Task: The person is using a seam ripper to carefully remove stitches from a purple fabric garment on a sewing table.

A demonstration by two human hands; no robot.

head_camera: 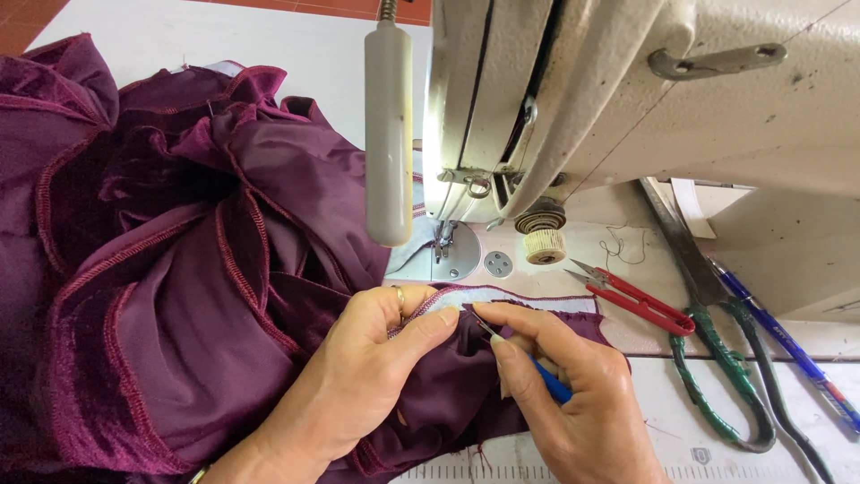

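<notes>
Left hand pinching maroon fabric seam; right hand gripping blue-handled seam ripper at seam, beside sewing machine on desk.

No packages, screens or signs show here. The only label-like marks lie below the sewing machine, on the white table. A small grey shield-shaped emblem is printed near the table's front edge, below the machine's right half. On either side of the emblem runs a printed scale of fine dark ticks, along the same edge. A white paper slip lies just under the machine's arm; it is partly hidden, so whether it is a label cannot be told.
</notes>
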